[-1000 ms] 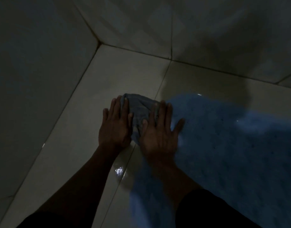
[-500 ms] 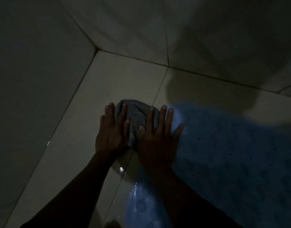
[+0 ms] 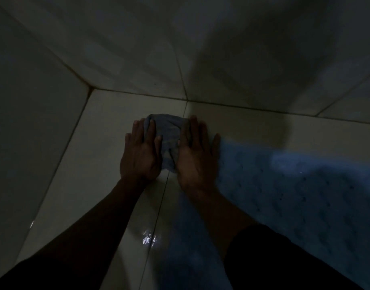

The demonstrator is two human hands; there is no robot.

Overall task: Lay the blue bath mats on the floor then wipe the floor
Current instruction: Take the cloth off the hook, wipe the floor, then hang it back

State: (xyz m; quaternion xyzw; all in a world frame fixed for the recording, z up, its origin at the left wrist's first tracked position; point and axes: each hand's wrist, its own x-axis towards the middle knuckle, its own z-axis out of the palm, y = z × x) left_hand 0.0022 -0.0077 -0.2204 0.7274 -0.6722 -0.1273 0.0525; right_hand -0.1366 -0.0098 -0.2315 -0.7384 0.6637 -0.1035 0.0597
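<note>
Both hands are pressing flat on a bunched grey-blue cloth (image 3: 170, 141) lying on the pale tiled floor (image 3: 108, 155). The left hand (image 3: 141, 155) is covering the cloth's left edge with fingers straight and together, the grip released rather than clenched. The right hand (image 3: 195, 158) is lying over the cloth's right edge in the same way, fingers extended, thumb spread out to the right toward the mat. The parts of the cloth under the two palms are hidden, so its full shape is hard to judge; only the middle strip and the far, rounded edge are showing.

Just right of the right hand, the blue bath mat (image 3: 294, 195) is lying flat on the floor, running off the right and near edges of the view. Its surface pattern is dim and only partly readable. The right forearm is crossing over the mat's left edge.

A small wet glint (image 3: 148, 239) is shining on the floor tile between the forearms. Beyond the cloth, the floor is meeting tiled walls (image 3: 138, 59) at a far corner. The whole scene is very dark, and dark sleeves are cutting off at the near edge.
</note>
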